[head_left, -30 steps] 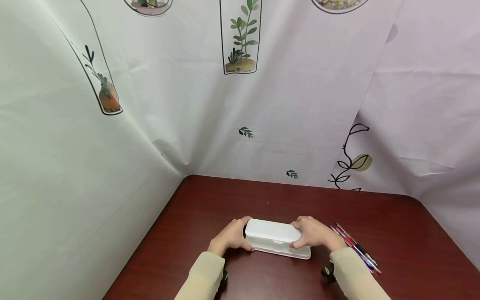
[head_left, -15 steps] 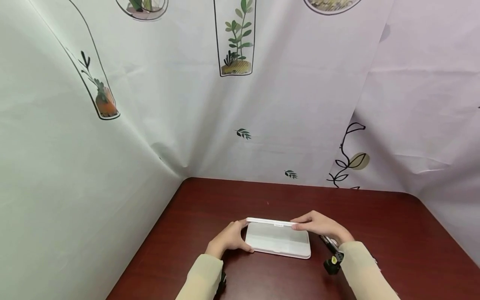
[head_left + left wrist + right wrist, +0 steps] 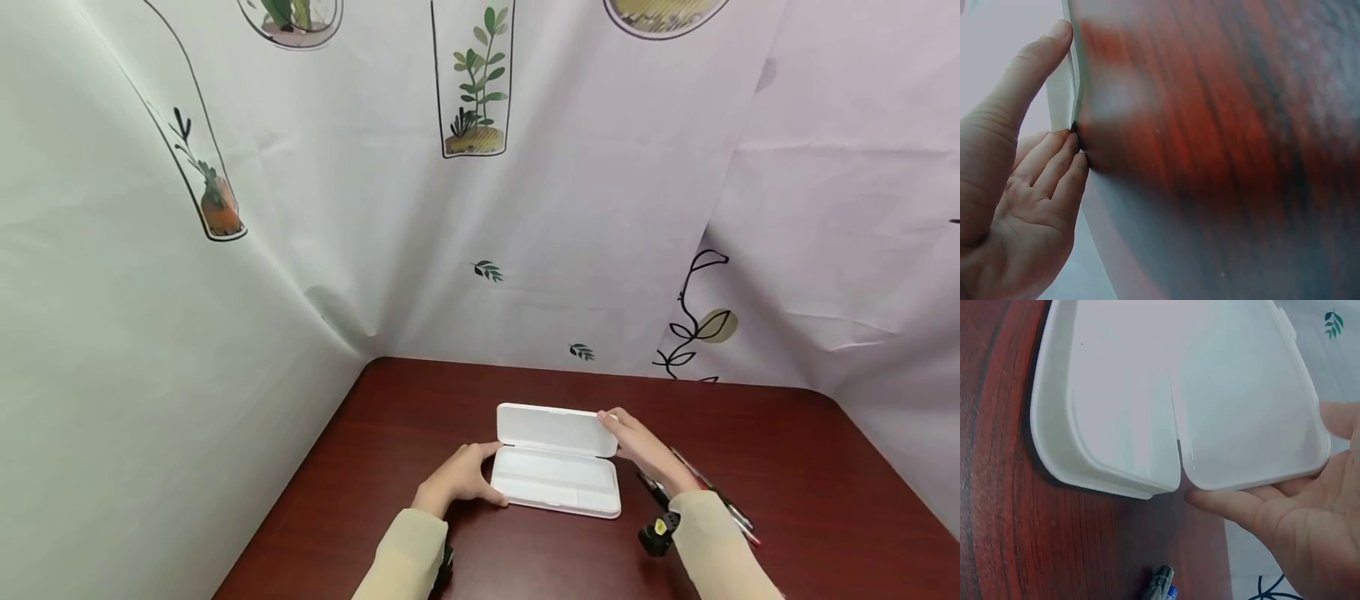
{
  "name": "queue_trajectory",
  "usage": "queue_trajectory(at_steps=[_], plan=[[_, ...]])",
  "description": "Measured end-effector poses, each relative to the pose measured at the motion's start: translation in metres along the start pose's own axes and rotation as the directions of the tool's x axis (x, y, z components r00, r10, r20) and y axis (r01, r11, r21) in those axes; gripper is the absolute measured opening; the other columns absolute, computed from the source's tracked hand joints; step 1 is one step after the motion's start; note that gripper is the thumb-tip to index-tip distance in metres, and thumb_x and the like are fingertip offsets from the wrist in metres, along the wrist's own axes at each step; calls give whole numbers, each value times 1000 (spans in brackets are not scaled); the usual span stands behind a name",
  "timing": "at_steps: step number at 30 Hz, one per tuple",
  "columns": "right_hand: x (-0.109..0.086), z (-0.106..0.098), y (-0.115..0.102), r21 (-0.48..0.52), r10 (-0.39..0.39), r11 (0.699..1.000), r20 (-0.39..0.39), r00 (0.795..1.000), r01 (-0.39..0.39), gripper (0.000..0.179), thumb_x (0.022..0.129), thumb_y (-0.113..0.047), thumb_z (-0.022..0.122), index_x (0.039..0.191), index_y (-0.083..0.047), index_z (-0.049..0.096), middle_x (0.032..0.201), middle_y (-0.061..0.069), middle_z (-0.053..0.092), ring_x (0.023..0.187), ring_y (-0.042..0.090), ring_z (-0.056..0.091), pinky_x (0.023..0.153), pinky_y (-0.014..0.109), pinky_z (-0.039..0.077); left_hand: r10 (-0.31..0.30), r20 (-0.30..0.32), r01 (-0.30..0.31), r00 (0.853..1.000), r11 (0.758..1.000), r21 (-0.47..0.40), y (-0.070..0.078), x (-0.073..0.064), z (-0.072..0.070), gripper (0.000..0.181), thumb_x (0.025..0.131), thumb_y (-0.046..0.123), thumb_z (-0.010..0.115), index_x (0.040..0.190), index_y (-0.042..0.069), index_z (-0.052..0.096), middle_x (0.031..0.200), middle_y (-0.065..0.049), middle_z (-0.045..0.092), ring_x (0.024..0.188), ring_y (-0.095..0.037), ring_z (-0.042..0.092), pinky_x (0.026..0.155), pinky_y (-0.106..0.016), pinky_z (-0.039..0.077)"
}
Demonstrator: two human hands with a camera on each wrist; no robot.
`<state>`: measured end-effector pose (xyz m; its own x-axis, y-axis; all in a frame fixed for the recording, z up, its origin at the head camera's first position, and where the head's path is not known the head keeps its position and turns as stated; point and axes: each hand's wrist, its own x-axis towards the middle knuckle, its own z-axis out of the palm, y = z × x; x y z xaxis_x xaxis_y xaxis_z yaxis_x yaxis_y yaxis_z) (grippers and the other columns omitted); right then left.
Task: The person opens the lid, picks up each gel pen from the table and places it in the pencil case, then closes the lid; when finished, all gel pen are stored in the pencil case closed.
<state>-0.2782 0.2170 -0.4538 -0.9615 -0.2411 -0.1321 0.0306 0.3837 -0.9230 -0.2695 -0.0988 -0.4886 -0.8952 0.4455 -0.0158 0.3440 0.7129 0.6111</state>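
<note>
A white pencil case (image 3: 534,483) lies on the brown table with its lid (image 3: 551,427) swung up and back from the hinge. No contents show inside. My left hand (image 3: 457,481) grips the left end of the base, thumb at the front corner and fingers at the rear; in the left wrist view that hand (image 3: 1029,200) spans the case's end. At the lid's right end, my right hand (image 3: 645,450) holds the edge. The right wrist view shows the hand (image 3: 1304,531) wrapped about the lid's corner, some fingers passing behind it.
Several pens (image 3: 731,507) lie on the table (image 3: 427,400) to the right of the case, partly under the right forearm. A white cloth wall (image 3: 420,250) with plant drawings rises behind the table and along its left side.
The lid has gone from closed to raised and tipped back, uncovering the interior. My right hand moved up and away with it, while my left hand stayed at the base's left end.
</note>
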Motion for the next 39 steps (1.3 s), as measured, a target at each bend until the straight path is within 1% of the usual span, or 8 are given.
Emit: queue_trajectory(at_steps=[4,7,10,15,19,26,35,39], plan=[[2,4,1,34,12,999,-51,999,-10,48,106,-37,38,123,8,41,123,26,51,115,34,55,99,56,45,-8,-1,8,1000,1000,8,2,-2,0,93,60,29,95,139,5,53,135,-10,60,121,-19,57,99,-37,47],[4,5,1,36,39,999,-109,993,-35,55,106,-38,39,130,11,43,127,29,51,117,38,56,95,55,49,-5,-4,5,1000,1000,13,4,-2,0,93,59,29,95,139,4,54,134,-11,60,119,-19,58,98,-36,48],[7,5,-1,40,73,997,-138,988,-68,65,105,-42,37,141,13,35,137,33,44,123,43,51,94,55,49,4,-7,-4,1000,1000,17,5,0,-1,93,59,29,95,138,4,54,133,-11,61,116,-18,59,96,-35,49],[13,5,-7,68,131,990,-130,983,-123,73,106,-44,27,148,15,17,148,35,26,132,49,36,97,61,45,7,-10,-7,1000,1000,23,6,2,0,92,60,31,94,139,5,54,132,-10,62,114,-16,60,94,-33,49],[19,6,-7,125,163,981,-130,978,-147,74,105,-43,25,150,14,10,150,36,20,135,52,31,98,64,42,-10,-10,10,1000,1000,27,5,1,2,92,60,30,94,139,6,54,133,-10,62,115,-17,59,95,-34,49],[27,11,5,276,196,949,-141,970,-152,70,106,-41,28,151,11,12,151,34,22,136,49,30,105,67,32,-36,-11,36,999,999,25,6,-3,3,92,59,30,94,139,7,54,133,-10,61,117,-19,58,96,-36,48],[31,7,11,320,206,933,-104,973,-163,74,105,-45,33,152,8,13,154,33,19,141,49,24,110,62,27,-18,-13,19,1000,1000,18,5,-4,4,92,60,30,94,138,6,54,132,-12,62,118,-20,59,97,-37,48],[31,8,13,331,190,932,-92,978,-150,73,106,-44,30,152,10,11,153,34,20,141,49,24,111,62,26,0,-19,1,1000,1000,28,2,-3,5,90,60,31,94,138,7,55,131,-10,62,117,-19,59,97,-36,48]])
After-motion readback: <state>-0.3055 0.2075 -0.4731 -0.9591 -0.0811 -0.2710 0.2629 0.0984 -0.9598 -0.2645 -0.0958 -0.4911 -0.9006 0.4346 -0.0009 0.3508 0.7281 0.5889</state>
